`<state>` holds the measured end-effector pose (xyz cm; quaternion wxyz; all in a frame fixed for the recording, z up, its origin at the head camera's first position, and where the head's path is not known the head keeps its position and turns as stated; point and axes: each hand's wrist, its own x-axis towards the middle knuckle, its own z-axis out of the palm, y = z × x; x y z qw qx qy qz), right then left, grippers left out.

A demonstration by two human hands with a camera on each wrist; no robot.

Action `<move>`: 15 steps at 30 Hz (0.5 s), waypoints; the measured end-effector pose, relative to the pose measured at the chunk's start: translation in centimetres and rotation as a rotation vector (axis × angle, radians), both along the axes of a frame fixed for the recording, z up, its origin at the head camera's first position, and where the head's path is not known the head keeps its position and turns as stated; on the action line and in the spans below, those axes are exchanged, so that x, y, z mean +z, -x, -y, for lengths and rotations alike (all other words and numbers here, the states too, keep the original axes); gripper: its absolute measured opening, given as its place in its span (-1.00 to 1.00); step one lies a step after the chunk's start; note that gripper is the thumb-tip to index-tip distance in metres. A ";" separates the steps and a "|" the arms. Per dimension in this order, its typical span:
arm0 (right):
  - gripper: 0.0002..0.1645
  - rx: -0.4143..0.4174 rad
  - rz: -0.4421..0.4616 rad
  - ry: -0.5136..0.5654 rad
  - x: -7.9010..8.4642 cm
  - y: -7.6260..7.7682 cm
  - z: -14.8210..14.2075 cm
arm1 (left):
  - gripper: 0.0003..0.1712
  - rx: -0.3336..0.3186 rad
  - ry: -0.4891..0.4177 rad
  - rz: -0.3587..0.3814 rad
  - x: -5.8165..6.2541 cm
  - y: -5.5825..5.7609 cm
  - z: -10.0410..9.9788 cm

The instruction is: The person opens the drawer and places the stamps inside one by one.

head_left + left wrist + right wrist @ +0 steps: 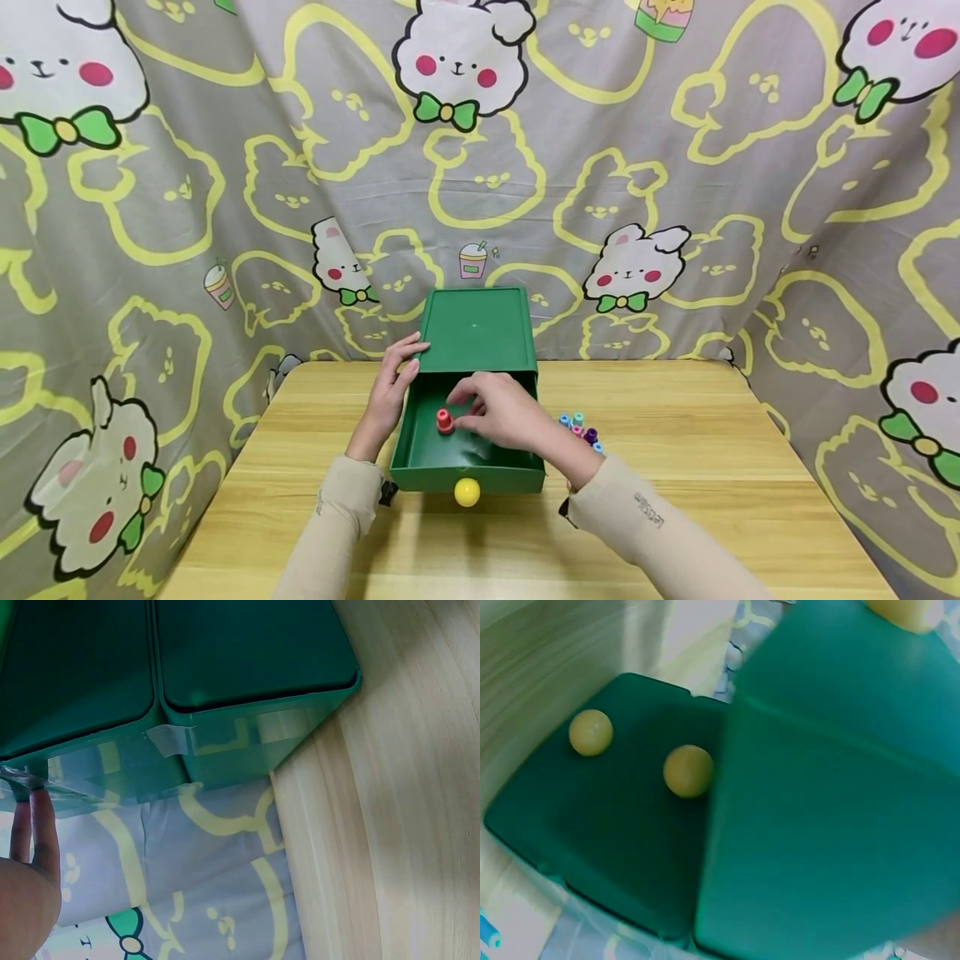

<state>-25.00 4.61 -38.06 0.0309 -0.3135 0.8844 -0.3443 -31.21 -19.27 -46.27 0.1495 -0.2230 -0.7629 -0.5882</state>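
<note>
A green drawer box stands on the table with its top drawer pulled out. A small red peg, hollow on top and wider at its base, is inside the drawer. Close beside the peg, my right hand reaches in over the drawer, thumb and forefinger bent and apart. My left hand touches the box's left side near its top edge. The left wrist view shows its straight fingers against the clear-taped side. A yellow ball knob sits on the drawer front.
Several small pegs in blue, teal, pink and purple lie on the wooden table right of the box, partly hidden by my right forearm. Lower drawer fronts with a yellow knob show in the right wrist view. A patterned curtain hangs behind.
</note>
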 end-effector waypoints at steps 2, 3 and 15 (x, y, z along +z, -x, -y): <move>-0.72 0.011 -0.003 0.039 0.5 -0.4 -0.9 | -0.58 0.003 -0.003 -0.004 -0.5 0.4 0.1; -0.72 0.016 -0.009 0.060 0.7 -0.5 -1.4 | -0.58 0.005 -0.003 -0.005 -0.7 0.6 0.2; -0.76 -0.098 -0.067 0.218 0.9 -1.1 -8.8 | -0.62 -0.014 -0.020 -0.016 -0.9 0.6 0.3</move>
